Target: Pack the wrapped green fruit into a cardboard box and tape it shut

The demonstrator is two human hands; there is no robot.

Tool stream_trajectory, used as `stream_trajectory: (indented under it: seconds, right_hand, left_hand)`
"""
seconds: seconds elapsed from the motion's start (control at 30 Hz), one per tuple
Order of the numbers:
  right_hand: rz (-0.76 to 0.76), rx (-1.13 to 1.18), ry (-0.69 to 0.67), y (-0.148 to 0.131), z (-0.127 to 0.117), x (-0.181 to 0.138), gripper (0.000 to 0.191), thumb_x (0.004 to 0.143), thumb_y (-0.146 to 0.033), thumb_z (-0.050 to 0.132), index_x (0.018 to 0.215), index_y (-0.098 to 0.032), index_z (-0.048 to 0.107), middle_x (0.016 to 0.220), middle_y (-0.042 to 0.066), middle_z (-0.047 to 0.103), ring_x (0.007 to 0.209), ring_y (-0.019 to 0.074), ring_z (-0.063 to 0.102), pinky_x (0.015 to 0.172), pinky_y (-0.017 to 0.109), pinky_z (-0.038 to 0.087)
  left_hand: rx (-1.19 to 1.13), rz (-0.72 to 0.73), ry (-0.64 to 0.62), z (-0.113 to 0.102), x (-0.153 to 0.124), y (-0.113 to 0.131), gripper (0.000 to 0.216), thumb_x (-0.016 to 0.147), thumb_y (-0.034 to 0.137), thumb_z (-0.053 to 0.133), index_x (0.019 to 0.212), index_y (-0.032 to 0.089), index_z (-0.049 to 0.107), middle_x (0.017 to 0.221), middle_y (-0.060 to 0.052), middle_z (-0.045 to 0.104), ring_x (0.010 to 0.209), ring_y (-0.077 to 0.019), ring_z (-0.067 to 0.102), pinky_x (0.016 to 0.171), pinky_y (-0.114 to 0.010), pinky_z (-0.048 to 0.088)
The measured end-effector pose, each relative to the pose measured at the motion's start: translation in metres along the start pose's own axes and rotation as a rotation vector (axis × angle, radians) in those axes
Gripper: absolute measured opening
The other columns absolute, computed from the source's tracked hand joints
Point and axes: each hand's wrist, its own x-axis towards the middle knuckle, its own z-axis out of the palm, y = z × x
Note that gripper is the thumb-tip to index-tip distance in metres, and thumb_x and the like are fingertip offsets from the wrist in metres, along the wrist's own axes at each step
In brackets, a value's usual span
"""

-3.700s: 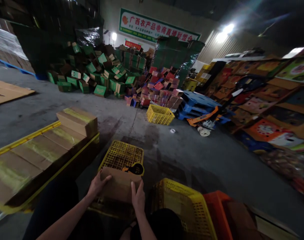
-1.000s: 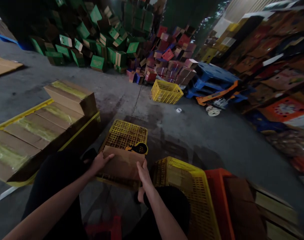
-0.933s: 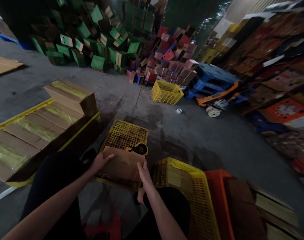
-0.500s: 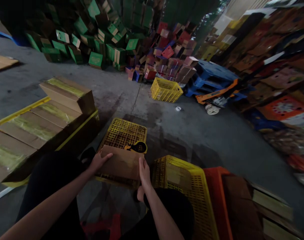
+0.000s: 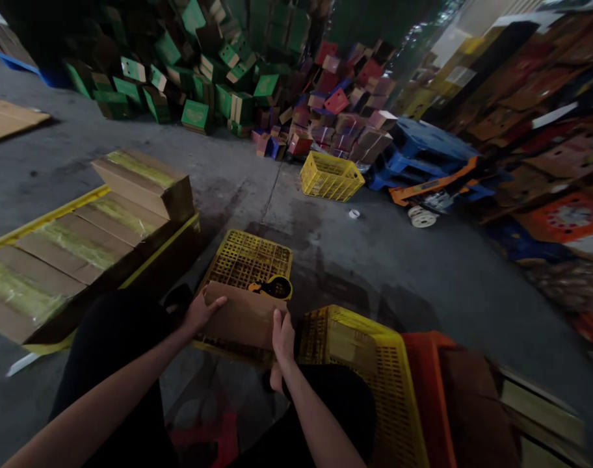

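Note:
A brown cardboard box [image 5: 245, 316] is held between my two hands, above an upturned yellow plastic crate [image 5: 252, 253]. My left hand [image 5: 202, 312] grips the box's left end, thumb on its upper face. At the right end, my right hand [image 5: 283, 335] is closed on the box with its thumb along the edge. Just beyond the box, a black and yellow tape dispenser [image 5: 273, 286] lies on the crate. The undersides of the box and most of my fingers are hidden.
To the left, a long yellow crate [image 5: 131, 276] holds several taped cartons [image 5: 72, 244]. A yellow crate [image 5: 398, 370] and a red crate [image 5: 426, 377] stand at my right. Farther off are another yellow crate [image 5: 330, 179], a tape roll [image 5: 354, 214], an orange pallet jack [image 5: 435, 182] and blue pallets [image 5: 423, 146].
The whole view has shifted slightly, so the surroundings sit a little farther right. Both hands keep hold of the cardboard box over the crate.

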Motion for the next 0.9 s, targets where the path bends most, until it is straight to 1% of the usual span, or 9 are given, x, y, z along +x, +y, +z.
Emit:
stream_trajectory:
  seconds: [0.13,0.3,0.4,0.47,0.53,0.63,0.73,0.83,0.9]
  right_hand:
    - [-0.012,0.043,0.000,0.000,0.000,-0.001,0.078,0.096,-0.066,0.024,0.144,-0.006,0.042,0.141,0.023,0.054,0.138,0.0309,0.045,0.110,0.042,0.035]
    - [-0.058,0.086,0.017,0.001,0.003,-0.001,0.078,0.097,-0.065,0.022,0.146,-0.007,0.038,0.143,0.023,0.052,0.137,0.0287,0.046,0.110,0.040,0.036]
    - [-0.076,0.043,0.046,0.002,0.006,-0.001,0.076,0.098,-0.063,0.022,0.147,-0.006,0.038,0.143,0.023,0.052,0.136,0.0292,0.047,0.109,0.041,0.037]
    - [-0.081,-0.010,0.070,0.002,0.008,-0.001,0.076,0.098,-0.062,0.021,0.147,-0.005,0.037,0.144,0.024,0.051,0.136,0.0303,0.048,0.109,0.041,0.037]
    - [-0.084,-0.068,0.087,0.001,0.011,-0.001,0.077,0.099,-0.061,0.019,0.147,-0.004,0.035,0.145,0.025,0.049,0.137,0.0312,0.046,0.109,0.043,0.037]
    - [-0.104,-0.137,0.082,-0.002,0.012,-0.001,0.076,0.100,-0.057,0.014,0.150,-0.002,0.030,0.150,0.026,0.043,0.141,0.0303,0.041,0.112,0.044,0.034]
    - [-0.137,-0.208,0.059,-0.012,0.006,-0.003,0.073,0.101,-0.052,0.013,0.155,-0.001,0.017,0.157,0.027,0.029,0.146,0.0304,0.032,0.115,0.046,0.031]
    - [-0.262,-0.407,0.001,-0.029,-0.010,-0.006,0.068,0.102,-0.049,0.022,0.159,-0.015,0.009,0.165,0.019,0.002,0.152,0.0344,0.010,0.117,0.055,0.023]
    - [-0.437,-0.564,-0.174,-0.042,-0.022,-0.007,0.070,0.099,-0.055,0.034,0.159,-0.032,0.005,0.167,0.006,-0.008,0.152,0.0358,-0.005,0.115,0.066,0.015]
  left_hand:
    - [0.096,0.072,0.124,0.002,-0.005,-0.008,0.093,0.084,0.054,0.065,0.153,0.007,0.024,0.148,-0.022,0.047,0.137,-0.0302,0.047,0.114,-0.041,0.037]
    - [0.293,0.263,0.100,0.003,-0.018,-0.017,0.079,0.093,0.049,0.052,0.156,0.011,0.022,0.161,-0.017,0.028,0.150,-0.0257,0.024,0.122,-0.038,0.020]
    - [0.396,0.311,0.117,0.006,-0.027,-0.013,0.076,0.097,0.046,0.047,0.158,0.012,0.016,0.162,-0.018,0.023,0.150,-0.0274,0.023,0.121,-0.042,0.024]
    - [0.484,0.344,0.144,0.008,-0.031,-0.008,0.070,0.098,0.043,0.045,0.157,0.014,0.021,0.163,-0.019,0.020,0.149,-0.0319,0.024,0.117,-0.046,0.030]
    - [0.564,0.376,0.163,0.009,-0.033,-0.003,0.060,0.099,0.040,0.043,0.154,0.017,0.033,0.162,-0.019,0.021,0.147,-0.0355,0.029,0.113,-0.049,0.036]
    - [0.607,0.412,0.158,0.008,-0.032,-0.001,0.051,0.100,0.040,0.044,0.148,0.024,0.046,0.156,-0.015,0.033,0.140,-0.0332,0.040,0.107,-0.045,0.044]
    - [0.593,0.429,0.155,0.007,-0.028,-0.004,0.050,0.099,0.041,0.044,0.147,0.026,0.048,0.150,-0.013,0.041,0.136,-0.0301,0.045,0.104,-0.041,0.046]
    - [0.571,0.440,0.163,0.007,-0.025,-0.008,0.051,0.098,0.042,0.046,0.147,0.025,0.048,0.150,-0.012,0.041,0.137,-0.0299,0.043,0.106,-0.041,0.044]
    - [0.554,0.441,0.163,0.007,-0.024,-0.009,0.052,0.098,0.042,0.047,0.147,0.026,0.047,0.151,-0.012,0.039,0.138,-0.0295,0.042,0.107,-0.040,0.043]
